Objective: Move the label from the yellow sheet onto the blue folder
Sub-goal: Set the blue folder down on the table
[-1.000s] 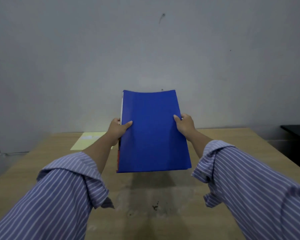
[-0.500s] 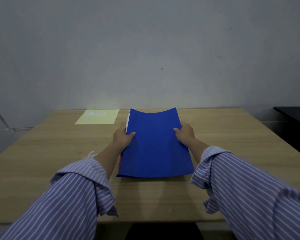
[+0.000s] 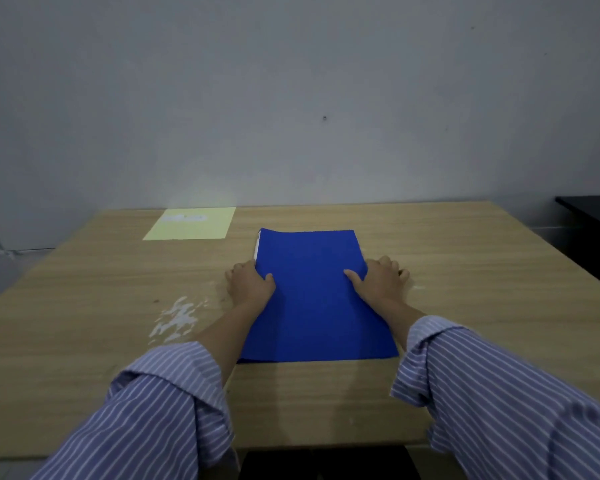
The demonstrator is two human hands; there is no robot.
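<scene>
The blue folder (image 3: 314,292) lies flat on the wooden table (image 3: 482,278), in the middle. My left hand (image 3: 248,284) grips its left edge, thumb on top of the cover. My right hand (image 3: 378,280) grips the right edge the same way. The yellow sheet (image 3: 191,227) lies flat at the far left of the table, near the wall. A white label (image 3: 184,217) sits on the sheet's far part, blurred.
A grey wall rises right behind the table's far edge. A black piece of furniture (image 3: 593,223) stands to the right of the table. A pale worn patch (image 3: 177,318) marks the tabletop by my left forearm. The table's near edge is just under my sleeves.
Both hands have lowered the blue folder from the air down onto the table, where it now lies flat. The view has tilted down with it.
</scene>
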